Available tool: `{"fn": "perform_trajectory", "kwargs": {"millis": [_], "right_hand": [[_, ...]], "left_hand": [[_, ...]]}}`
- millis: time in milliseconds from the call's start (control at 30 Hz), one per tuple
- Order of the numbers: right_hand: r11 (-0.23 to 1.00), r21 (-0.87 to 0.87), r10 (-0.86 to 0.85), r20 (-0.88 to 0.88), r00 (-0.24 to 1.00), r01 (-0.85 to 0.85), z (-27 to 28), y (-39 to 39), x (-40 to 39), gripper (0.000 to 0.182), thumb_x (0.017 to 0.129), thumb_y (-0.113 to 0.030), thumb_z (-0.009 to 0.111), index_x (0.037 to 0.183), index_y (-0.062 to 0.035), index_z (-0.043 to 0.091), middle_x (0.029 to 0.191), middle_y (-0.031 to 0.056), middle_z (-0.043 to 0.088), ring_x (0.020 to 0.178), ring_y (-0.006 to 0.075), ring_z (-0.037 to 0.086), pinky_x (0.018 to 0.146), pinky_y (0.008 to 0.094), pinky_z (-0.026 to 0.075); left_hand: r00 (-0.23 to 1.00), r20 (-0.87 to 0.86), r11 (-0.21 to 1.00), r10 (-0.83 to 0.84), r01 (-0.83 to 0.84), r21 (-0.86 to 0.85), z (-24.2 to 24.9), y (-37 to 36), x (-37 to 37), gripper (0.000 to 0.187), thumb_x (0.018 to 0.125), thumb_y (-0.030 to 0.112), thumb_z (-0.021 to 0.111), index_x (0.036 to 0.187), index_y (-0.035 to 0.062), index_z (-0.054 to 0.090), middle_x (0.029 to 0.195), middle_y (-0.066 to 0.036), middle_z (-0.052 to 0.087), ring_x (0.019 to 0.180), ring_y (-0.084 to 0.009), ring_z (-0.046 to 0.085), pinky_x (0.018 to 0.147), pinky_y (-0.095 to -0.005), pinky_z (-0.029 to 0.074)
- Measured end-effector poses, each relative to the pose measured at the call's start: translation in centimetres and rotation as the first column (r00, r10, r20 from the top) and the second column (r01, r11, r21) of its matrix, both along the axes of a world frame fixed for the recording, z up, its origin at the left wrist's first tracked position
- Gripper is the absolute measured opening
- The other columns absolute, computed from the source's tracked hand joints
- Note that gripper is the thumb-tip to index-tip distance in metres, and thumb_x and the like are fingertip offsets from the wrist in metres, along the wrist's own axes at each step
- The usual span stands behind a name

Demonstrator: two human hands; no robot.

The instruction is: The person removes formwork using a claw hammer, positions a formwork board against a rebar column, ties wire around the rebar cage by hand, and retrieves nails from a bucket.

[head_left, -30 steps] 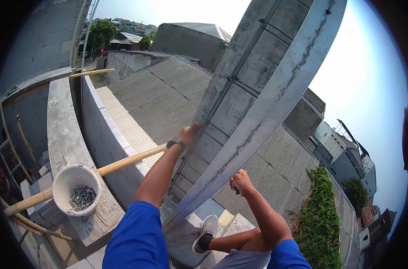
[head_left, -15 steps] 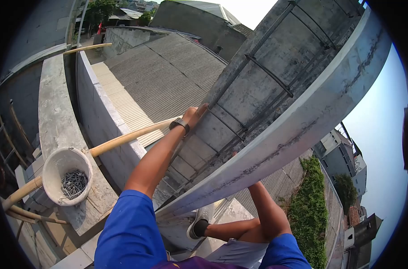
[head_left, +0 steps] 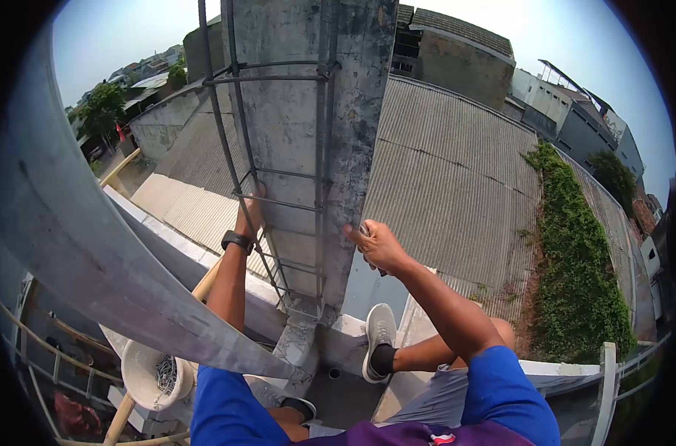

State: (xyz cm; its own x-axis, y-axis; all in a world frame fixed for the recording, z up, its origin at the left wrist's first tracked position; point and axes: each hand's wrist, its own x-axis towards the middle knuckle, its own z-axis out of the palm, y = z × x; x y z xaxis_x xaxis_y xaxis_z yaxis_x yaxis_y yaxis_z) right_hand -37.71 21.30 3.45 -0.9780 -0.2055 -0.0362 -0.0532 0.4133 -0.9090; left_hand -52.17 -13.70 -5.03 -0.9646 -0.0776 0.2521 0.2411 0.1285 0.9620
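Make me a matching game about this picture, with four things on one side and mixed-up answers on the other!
Things:
1. Bucket
2. Watch
3. Plants
4. Right hand

Answers:
A. Green
B. At the right edge of the panel behind the steel bars
C. Has grey metal bits inside
D. Black

Right pairs: 1-C, 2-D, 3-A, 4-B
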Motion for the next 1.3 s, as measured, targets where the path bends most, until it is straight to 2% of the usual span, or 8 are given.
{"fn": "perform_trajectory", "kwargs": {"millis": [300, 400, 467, 567, 700, 867, 1133, 1300], "right_hand": [[0.857, -0.512, 0.176, 0.196, 0.965, -0.052, -5.2, 2.2, -1.5, 0.083, 0.090, -0.078, 0.056, 0.106, 0.0030, 0.061, 0.072, 0.0029, 0.055, 0.066, 0.0144, 0.058, 0.062, 0.0336, 0.047], [0.918, -0.380, -0.058, 0.146, 0.988, 0.110, -12.5, 3.2, -1.8, 0.075, 0.100, -0.071, 0.043, 0.108, 0.0015, 0.059, 0.071, 0.0076, 0.054, 0.069, 0.0220, 0.060, 0.064, 0.0402, 0.046], [0.956, -0.212, -0.179, 0.126, 0.976, 0.203, -18.6, 3.0, -1.9, 0.067, 0.106, -0.062, 0.036, 0.111, 0.0010, 0.058, 0.073, 0.0126, 0.056, 0.071, 0.0294, 0.060, 0.068, 0.0443, 0.046], [0.978, -0.083, -0.164, 0.271, 0.948, 0.193, -27.9, 3.3, -2.4, 0.060, 0.109, -0.054, 0.034, 0.120, 0.0011, 0.055, 0.082, 0.0185, 0.062, 0.080, 0.0378, 0.062, 0.076, 0.0478, 0.047], [0.995, -0.008, -0.090, 0.353, 0.931, 0.099, -35.7, 2.2, -0.2, 0.057, 0.110, -0.045, 0.033, 0.140, 0.0009, 0.048, 0.109, 0.0273, 0.067, 0.103, 0.0453, 0.064, 0.090, 0.0526, 0.048], [0.991, 0.073, 0.063, 0.485, 0.872, -0.112, -34.8, 2.4, -1.3, 0.057, 0.109, -0.038, 0.033, 0.156, -0.0046, 0.035, 0.134, 0.0291, 0.061, 0.126, 0.0465, 0.056, 0.105, 0.0495, 0.044], [0.998, 0.054, -0.001, 0.391, 0.920, -0.022, -35.3, 2.8, -4.1, 0.048, 0.110, -0.036, 0.032, 0.143, -0.0045, 0.048, 0.119, 0.0276, 0.066, 0.112, 0.0465, 0.062, 0.093, 0.0567, 0.048], [0.981, 0.078, 0.128, 0.425, 0.896, -0.177, -39.9, 1.8, -4.6, 0.046, 0.110, -0.036, 0.032, 0.136, -0.0052, 0.053, 0.111, 0.0288, 0.068, 0.105, 0.0492, 0.062, 0.092, 0.0579, 0.047]], "left_hand": [[0.994, 0.100, 0.929, 0.038, -0.072, 0.363, 0.4, 0.2, 3.6, 0.053, 0.103, 0.063, 0.047, 0.116, 0.0138, 0.061, 0.098, -0.001, 0.063, 0.083, -0.0130, 0.058, 0.068, -0.0286, 0.047], [0.994, 0.061, 0.869, -0.093, 0.051, 0.492, 0.1, -1.8, 3.2, 0.054, 0.104, 0.063, 0.044, 0.121, 0.0145, 0.062, 0.098, -0.003, 0.066, 0.082, -0.0164, 0.058, 0.071, -0.0312, 0.049], [0.987, 0.015, 0.938, 0.158, -0.155, 0.309, 2.2, 2.2, 5.4, 0.043, 0.106, 0.051, 0.047, 0.113, 0.0101, 0.058, 0.094, -0.004, 0.060, 0.081, -0.0185, 0.054, 0.079, -0.0346, 0.048], [0.925, -0.027, 0.908, -0.380, 0.378, 0.182, 2.8, 1.3, 4.3, 0.028, 0.104, 0.034, 0.050, 0.096, 0.0078, 0.046, 0.089, -0.005, 0.050, 0.086, -0.0209, 0.053, 0.091, -0.0381, 0.045], [0.897, -0.034, 0.866, -0.440, 0.435, 0.246, 1.9, -0.9, 3.4, 0.026, 0.103, 0.035, 0.056, 0.098, 0.0103, 0.050, 0.090, -0.006, 0.061, 0.092, -0.0221, 0.062, 0.092, -0.0403, 0.047], [0.785, -0.015, 0.751, -0.620, 0.598, 0.280, 2.5, -2.5, 1.9, 0.020, 0.104, 0.028, 0.057, 0.098, 0.0087, 0.058, 0.096, -0.010, 0.069, 0.098, -0.0264, 0.067, 0.096, -0.0442, 0.048], [0.576, 0.004, 0.540, -0.818, 0.765, 0.351, 2.2, -5.7, -0.7, 0.027, 0.096, 0.027, 0.071, 0.111, 0.0057, 0.063, 0.113, -0.014, 0.070, 0.116, -0.0294, 0.066, 0.109, -0.0486, 0.043], [0.690, -0.019, 0.648, -0.724, 0.690, 0.323, 2.4, -4.1, 0.7, 0.012, 0.100, 0.019, 0.063, 0.098, 0.0066, 0.063, 0.104, -0.013, 0.072, 0.103, -0.0286, 0.068, 0.102, -0.0487, 0.047]]}}
